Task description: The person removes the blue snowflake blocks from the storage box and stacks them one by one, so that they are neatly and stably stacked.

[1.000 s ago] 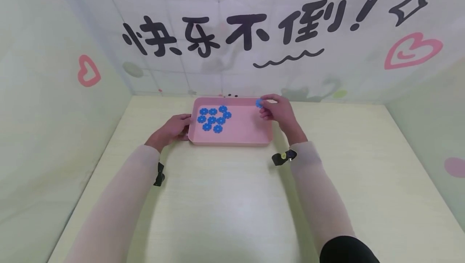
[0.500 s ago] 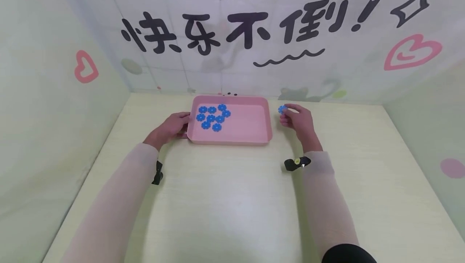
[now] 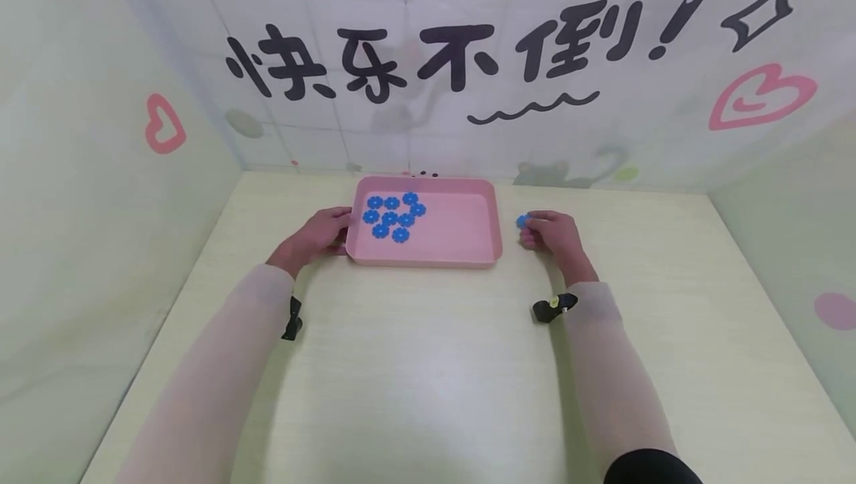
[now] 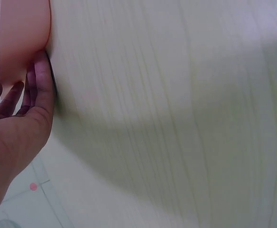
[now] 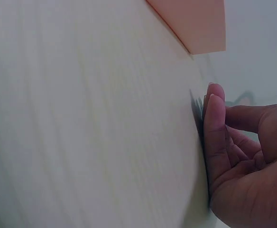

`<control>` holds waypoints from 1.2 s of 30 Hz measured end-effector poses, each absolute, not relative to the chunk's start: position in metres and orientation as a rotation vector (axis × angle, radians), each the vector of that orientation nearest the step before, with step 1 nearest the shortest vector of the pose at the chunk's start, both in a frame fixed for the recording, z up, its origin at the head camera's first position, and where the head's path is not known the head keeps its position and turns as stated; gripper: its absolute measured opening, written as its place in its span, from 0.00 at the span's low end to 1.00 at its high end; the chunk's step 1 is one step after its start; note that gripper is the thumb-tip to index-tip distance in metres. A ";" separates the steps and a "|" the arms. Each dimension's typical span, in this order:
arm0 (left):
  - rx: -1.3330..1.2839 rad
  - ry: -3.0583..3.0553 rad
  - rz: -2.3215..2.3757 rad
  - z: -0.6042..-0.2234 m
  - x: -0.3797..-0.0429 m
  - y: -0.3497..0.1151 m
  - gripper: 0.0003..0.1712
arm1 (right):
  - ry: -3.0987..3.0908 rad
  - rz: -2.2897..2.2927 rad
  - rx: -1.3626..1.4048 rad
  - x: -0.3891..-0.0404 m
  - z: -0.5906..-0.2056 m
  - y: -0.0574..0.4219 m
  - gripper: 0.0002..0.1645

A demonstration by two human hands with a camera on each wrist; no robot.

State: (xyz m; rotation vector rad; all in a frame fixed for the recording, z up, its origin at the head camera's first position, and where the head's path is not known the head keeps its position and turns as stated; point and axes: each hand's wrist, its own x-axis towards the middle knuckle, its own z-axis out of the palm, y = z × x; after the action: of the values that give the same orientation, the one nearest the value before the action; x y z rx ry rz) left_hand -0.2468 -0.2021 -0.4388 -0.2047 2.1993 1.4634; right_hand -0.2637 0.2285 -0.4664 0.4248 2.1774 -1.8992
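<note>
A shallow pink tray (image 3: 461, 239) stands on the table near the back wall. Several blue flower-shaped discs (image 3: 390, 218) lie flat in its left half. My left hand (image 3: 322, 231) grips the tray's left end; in the left wrist view its fingers (image 4: 44, 78) curl against the pink wall of the tray. Just right of the tray, my right hand (image 3: 555, 235) pinches one more blue flower-shaped disc (image 3: 522, 221) between thumb and fingertips, low over the tabletop. In the right wrist view the hand (image 5: 247, 152) lies along the table and the disc is largely hidden behind the fingers.
The pale wooden table (image 3: 414, 350) extends in front of the tray and to both sides. A printed white curtain (image 3: 401, 120) rises directly behind it, with side panels left and right. Dark camera straps (image 3: 555, 308) sit at both wrists.
My right hand has carried the pinched disc from above the tray's right end out to the right, then down toward the table. The left hand keeps its place on the tray.
</note>
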 end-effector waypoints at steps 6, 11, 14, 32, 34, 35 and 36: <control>-0.217 2.206 1.456 -0.442 -0.248 -0.206 0.29 | 2.210 -1.882 0.429 -0.266 -0.470 0.226 0.25; -0.242 2.203 1.443 -0.441 -0.249 -0.204 0.30 | 2.234 -1.871 0.464 -0.264 -0.469 0.225 0.25; -0.253 2.201 1.442 -0.441 -0.249 -0.202 0.30 | 2.253 -1.850 0.482 -0.262 -0.468 0.225 0.24; -0.212 2.219 1.425 -0.442 -0.250 -0.204 0.30 | 2.345 -1.691 0.532 -0.273 -0.446 0.222 0.26; -0.213 2.225 1.423 -0.443 -0.250 -0.204 0.30 | 2.353 -1.703 0.498 -0.275 -0.440 0.219 0.25; -0.212 2.225 1.423 -0.443 -0.250 -0.204 0.30 | 2.367 -1.694 0.480 -0.276 -0.437 0.216 0.25; -0.213 2.226 1.425 -0.444 -0.250 -0.204 0.30 | 2.382 -1.678 0.460 -0.278 -0.433 0.214 0.25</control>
State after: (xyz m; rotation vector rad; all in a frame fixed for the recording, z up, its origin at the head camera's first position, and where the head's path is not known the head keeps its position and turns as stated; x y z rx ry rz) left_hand -0.2501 -0.2036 -0.4437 -0.2128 2.2258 1.4254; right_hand -0.2778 0.2135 -0.4331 0.4602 2.3819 -1.6779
